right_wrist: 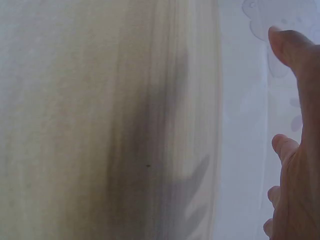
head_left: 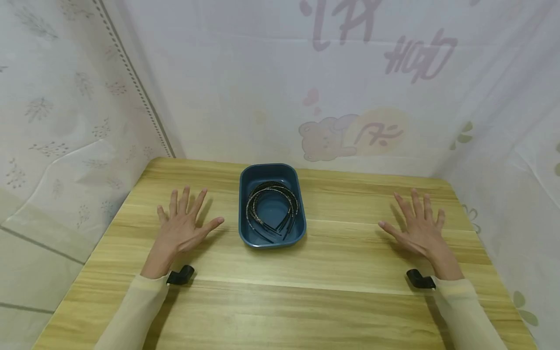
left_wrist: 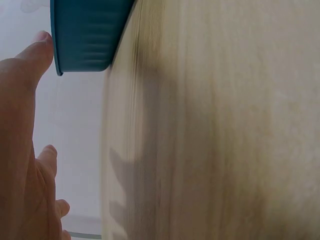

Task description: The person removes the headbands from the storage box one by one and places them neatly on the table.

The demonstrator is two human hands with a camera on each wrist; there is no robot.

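Note:
A deep blue plastic basin stands on the wooden table, left of the middle. Inside it lie several thin headbands, nested together, dark with speckled light bands and black tips. To the basin's left, my left hand is held above the table with fingers spread, its thumb pointing toward the basin. In the left wrist view the basin's side wall appears past the thumb. Far to the right, my right hand has its fingers spread over the table, holding nothing. Shadows of both hands fall on the wood.
The pale wooden table ends at the back against a white printed cloth. More patterned cloth hangs at the left, and another stretch at the right. A small black camera mount sits on each wrist.

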